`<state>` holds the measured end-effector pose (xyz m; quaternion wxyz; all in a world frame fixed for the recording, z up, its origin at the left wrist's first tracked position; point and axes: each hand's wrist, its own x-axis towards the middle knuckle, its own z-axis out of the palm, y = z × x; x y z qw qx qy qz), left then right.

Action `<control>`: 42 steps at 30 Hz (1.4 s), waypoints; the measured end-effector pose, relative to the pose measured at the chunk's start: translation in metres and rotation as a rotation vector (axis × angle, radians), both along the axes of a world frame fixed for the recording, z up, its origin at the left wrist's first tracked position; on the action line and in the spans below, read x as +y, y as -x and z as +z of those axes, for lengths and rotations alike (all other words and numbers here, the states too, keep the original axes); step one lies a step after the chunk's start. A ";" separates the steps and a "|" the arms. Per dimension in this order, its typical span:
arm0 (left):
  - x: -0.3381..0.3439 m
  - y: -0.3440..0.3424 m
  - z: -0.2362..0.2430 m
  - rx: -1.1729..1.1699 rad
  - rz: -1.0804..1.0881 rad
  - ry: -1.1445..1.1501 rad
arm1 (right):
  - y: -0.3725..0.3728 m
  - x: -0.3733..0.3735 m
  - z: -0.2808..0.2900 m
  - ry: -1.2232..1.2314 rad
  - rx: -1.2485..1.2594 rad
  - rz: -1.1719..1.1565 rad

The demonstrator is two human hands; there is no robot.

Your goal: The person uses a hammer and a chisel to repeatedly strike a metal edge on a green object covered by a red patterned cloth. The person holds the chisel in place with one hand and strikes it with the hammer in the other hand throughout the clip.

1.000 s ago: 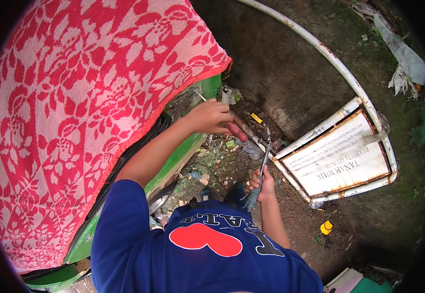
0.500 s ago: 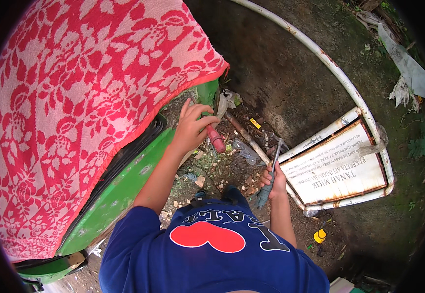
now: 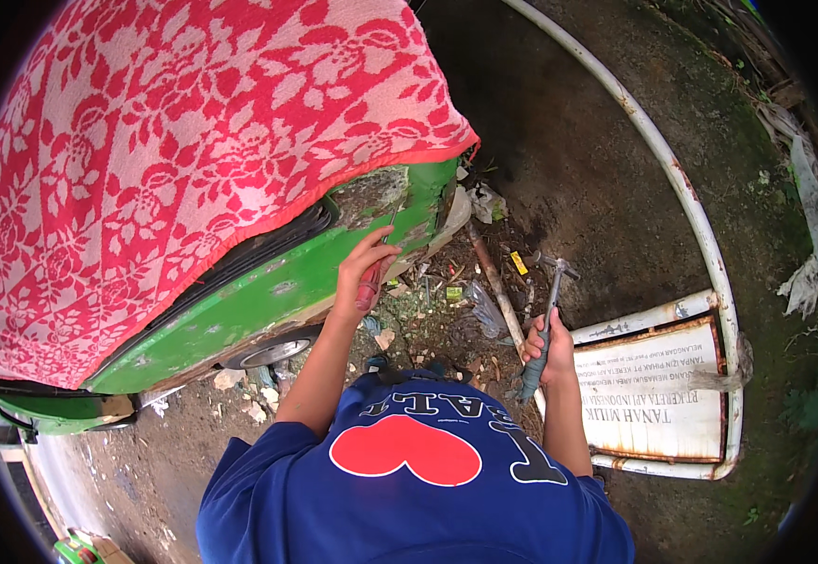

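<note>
My left hand (image 3: 360,268) grips a red-handled screwdriver (image 3: 368,293), its thin shaft angled up toward the green vehicle's side (image 3: 277,291). The tip is near a scraped, peeling patch (image 3: 381,188) on that panel; I cannot tell whether it touches. Lower and to the right, my right hand (image 3: 547,352) holds a hammer (image 3: 557,268) upright by its grey-green handle, the metal head above my fist, beside a rusty pipe on the ground. A red and pink floral cloth (image 3: 193,141) lies draped over the vehicle, above its dark window edge.
At my right, a curved white pipe frame (image 3: 672,160) carries a rusty-edged white sign (image 3: 644,404). Beyond it are mossy concrete and torn plastic (image 3: 809,226). A wheel (image 3: 268,352) shows under the vehicle. Rubble and scraps litter the ground (image 3: 409,329) by my feet.
My left hand has shifted left with the screwdriver, which now stands more upright along the panel. The view has swung, showing more of the green side and wheel. My right hand still holds the hammer.
</note>
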<state>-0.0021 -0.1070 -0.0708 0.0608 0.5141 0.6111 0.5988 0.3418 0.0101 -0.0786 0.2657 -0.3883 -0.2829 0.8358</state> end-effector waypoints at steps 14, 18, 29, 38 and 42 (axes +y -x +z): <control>-0.008 -0.020 -0.025 -0.153 0.122 -0.083 | 0.020 0.022 -0.018 0.093 -0.014 0.148; 0.003 -0.018 -0.026 -0.270 0.097 -0.142 | 0.022 0.024 -0.017 0.088 -0.013 0.164; 0.034 0.003 -0.012 -0.250 0.009 -0.212 | 0.021 0.021 -0.016 0.101 0.014 0.110; 0.040 0.012 -0.009 -0.217 0.027 -0.185 | 0.022 0.016 -0.017 0.081 0.007 0.065; 0.040 0.011 -0.001 -0.118 0.105 -0.182 | 0.023 0.013 -0.014 0.099 0.004 0.045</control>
